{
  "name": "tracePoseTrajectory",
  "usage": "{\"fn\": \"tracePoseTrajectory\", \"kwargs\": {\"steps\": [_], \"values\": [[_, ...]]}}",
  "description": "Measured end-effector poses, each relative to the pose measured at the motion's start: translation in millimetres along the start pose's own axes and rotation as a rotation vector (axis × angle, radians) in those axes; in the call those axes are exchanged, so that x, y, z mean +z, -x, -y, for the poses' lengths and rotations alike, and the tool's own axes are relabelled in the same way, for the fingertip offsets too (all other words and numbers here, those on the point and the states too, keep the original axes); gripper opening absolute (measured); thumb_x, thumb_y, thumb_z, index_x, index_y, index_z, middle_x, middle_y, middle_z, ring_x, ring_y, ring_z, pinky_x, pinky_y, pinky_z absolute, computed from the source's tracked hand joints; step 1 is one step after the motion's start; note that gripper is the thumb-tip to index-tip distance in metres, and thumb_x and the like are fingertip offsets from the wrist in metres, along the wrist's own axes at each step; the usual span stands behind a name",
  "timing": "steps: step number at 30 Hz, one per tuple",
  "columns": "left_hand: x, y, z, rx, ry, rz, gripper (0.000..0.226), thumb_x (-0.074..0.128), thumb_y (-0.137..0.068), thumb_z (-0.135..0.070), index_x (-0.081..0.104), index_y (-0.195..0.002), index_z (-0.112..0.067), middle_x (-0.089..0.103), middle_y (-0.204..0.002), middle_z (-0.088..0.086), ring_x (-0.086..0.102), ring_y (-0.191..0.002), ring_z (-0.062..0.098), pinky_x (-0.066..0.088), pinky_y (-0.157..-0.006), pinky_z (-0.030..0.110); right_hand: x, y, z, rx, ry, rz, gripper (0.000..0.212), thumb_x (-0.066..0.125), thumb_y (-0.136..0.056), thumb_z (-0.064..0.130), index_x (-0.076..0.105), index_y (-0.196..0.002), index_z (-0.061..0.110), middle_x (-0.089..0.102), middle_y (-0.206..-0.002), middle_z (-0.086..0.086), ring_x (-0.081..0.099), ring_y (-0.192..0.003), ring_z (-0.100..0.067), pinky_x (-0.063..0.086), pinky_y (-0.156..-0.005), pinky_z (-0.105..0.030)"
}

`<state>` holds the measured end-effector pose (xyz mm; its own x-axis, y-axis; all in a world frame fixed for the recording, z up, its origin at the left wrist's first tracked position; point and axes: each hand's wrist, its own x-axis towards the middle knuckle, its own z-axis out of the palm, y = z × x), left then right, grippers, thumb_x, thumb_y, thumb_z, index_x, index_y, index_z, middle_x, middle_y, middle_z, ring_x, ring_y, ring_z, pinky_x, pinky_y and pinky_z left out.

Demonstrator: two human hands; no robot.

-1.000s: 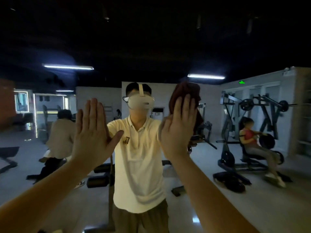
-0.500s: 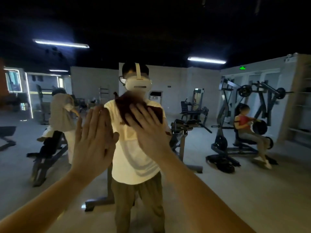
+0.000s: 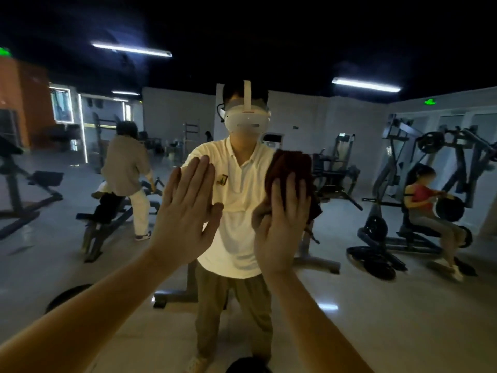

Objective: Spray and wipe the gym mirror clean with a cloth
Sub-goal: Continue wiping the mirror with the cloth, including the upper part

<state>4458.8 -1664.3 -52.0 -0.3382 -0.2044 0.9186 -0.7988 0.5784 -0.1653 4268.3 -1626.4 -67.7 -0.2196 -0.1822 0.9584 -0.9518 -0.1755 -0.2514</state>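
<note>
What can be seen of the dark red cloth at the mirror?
The dark red cloth looks like soft, thick fabric, bunched into a crumpled pad, not spread flat. The right hand presses it against the gym mirror with straight fingers. Its upper part shows above the hand; the rest is hidden behind it. Wetness cannot be told.

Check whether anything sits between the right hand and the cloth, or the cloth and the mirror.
Nothing visible. The right hand presses flat on the dark red cloth, which lies against the mirror. The left hand rests on the mirror, apart from the cloth.
</note>
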Motion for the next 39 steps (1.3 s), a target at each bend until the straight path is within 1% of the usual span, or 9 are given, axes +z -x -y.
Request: {"fn": "tracePoseTrajectory", "kwargs": {"steps": [4, 9, 12, 17, 22, 27, 33, 36, 39], "values": [[-18.3, 48.7, 37.4, -0.131, 0.033, -0.008, 0.069, 0.040, -0.101, -0.026, 0.025, -0.162, 0.002, 0.018, -0.172, 0.020, 0.015, -0.160, 0.036, 0.016, -0.127, 0.064, 46.9, 53.5, 74.1, -0.404, -0.114, 0.252, 0.054, 0.061, -0.092, 0.008, 0.059, -0.145, 0.017, 0.048, -0.158, -0.006, 0.027, -0.155, -0.027, 0.028, -0.122, -0.057], [-34.2, 107.7, 97.8, -0.213, -0.076, 0.103, 0.081, 0.046, -0.092, -0.019, 0.016, -0.164, 0.000, 0.009, -0.174, 0.018, 0.009, -0.162, 0.035, 0.015, -0.127, 0.064, 55.3, 77.4, 80.9, -0.770, 0.028, 0.397, 0.042, 0.047, -0.098, 0.014, 0.066, -0.135, 0.020, 0.056, -0.152, -0.005, 0.042, -0.148, -0.025, 0.022, -0.127, -0.047], [-35.3, 110.7, 114.6, -0.251, -0.095, 0.103, 0.088, 0.049, -0.100, -0.047, 0.012, -0.165, -0.001, 0.011, -0.172, 0.024, 0.012, -0.160, 0.039, 0.014, -0.127, 0.063, 31.0, 58.0, 33.2, -0.729, 0.177, 0.366, 0.048, 0.046, -0.099, 0.016, 0.053, -0.145, 0.021, 0.048, -0.157, -0.009, 0.035, -0.150, -0.029, 0.018, -0.127, -0.049], [-22.2, 105.4, 120.2, -0.237, -0.145, 0.110, 0.103, 0.056, -0.097, -0.062, 0.012, -0.165, 0.001, 0.010, -0.171, 0.027, 0.012, -0.160, 0.042, 0.020, -0.124, 0.066, -24.7, 27.6, -28.0, -0.231, 0.241, 0.250, 0.054, 0.042, -0.097, 0.017, 0.040, -0.150, 0.011, 0.035, -0.163, -0.019, 0.028, -0.152, -0.039, 0.029, -0.121, -0.061], [-18.5, 109.8, 128.6, -0.222, -0.159, 0.132, 0.104, 0.049, -0.097, -0.068, 0.014, -0.163, 0.004, 0.009, -0.171, 0.027, 0.011, -0.159, 0.043, 0.015, -0.126, 0.063, 2.3, 58.7, 23.4, 0.094, 0.095, 0.118, 0.059, 0.038, -0.089, 0.007, 0.044, -0.148, 0.008, 0.033, -0.165, -0.015, 0.022, -0.156, -0.037, 0.025, -0.123, -0.061], [-23.6, 110.5, 129.2, -0.212, -0.125, 0.151, 0.098, 0.049, -0.100, -0.060, 0.012, -0.164, 0.004, 0.005, -0.172, 0.025, 0.005, -0.161, 0.040, 0.015, -0.126, 0.063, 45.9, 127.2, 85.1, -0.327, 0.043, 0.380, 0.057, 0.056, -0.088, 0.001, 0.052, -0.142, 0.019, 0.036, -0.164, -0.006, 0.018, -0.158, -0.029, 0.026, -0.124, -0.058], [-37.6, 118.6, 157.4, -0.047, -0.133, 0.227, 0.083, 0.047, -0.106, -0.046, 0.012, -0.165, -0.001, 0.006, -0.173, 0.022, 0.006, -0.162, 0.035, 0.019, -0.128, 0.059, 78.9, 195.4, 100.4, -1.014, 0.152, 0.709, 0.049, 0.032, -0.103, 0.014, 0.059, -0.144, 0.022, 0.043, -0.162, -0.001, 0.030, -0.154, -0.024, 0.003, -0.130, -0.046], [-37.0, 120.1, 160.3, -0.040, -0.162, 0.241, 0.081, 0.047, -0.107, -0.045, 0.013, -0.165, 0.000, 0.006, -0.173, 0.023, 0.006, -0.162, 0.036, 0.020, -0.127, 0.059, 71.7, 176.4, 79.2, -1.015, 0.210, 0.589, 0.045, 0.038, -0.107, 0.018, 0.050, -0.150, 0.020, 0.038, -0.164, -0.004, 0.029, -0.155, -0.026, 0.007, -0.130, -0.047], [-34.0, 119.5, 153.5, -0.061, -0.160, 0.226, 0.083, 0.051, -0.106, -0.043, 0.013, -0.164, 0.002, 0.007, -0.172, 0.026, 0.007, -0.161, 0.039, 0.021, -0.126, 0.062, 59.4, 127.6, 62.3, -0.833, 0.181, 0.451, 0.047, 0.051, -0.102, 0.021, 0.050, -0.149, 0.018, 0.040, -0.163, -0.009, 0.030, -0.154, -0.029, 0.015, -0.128, -0.048]]}}
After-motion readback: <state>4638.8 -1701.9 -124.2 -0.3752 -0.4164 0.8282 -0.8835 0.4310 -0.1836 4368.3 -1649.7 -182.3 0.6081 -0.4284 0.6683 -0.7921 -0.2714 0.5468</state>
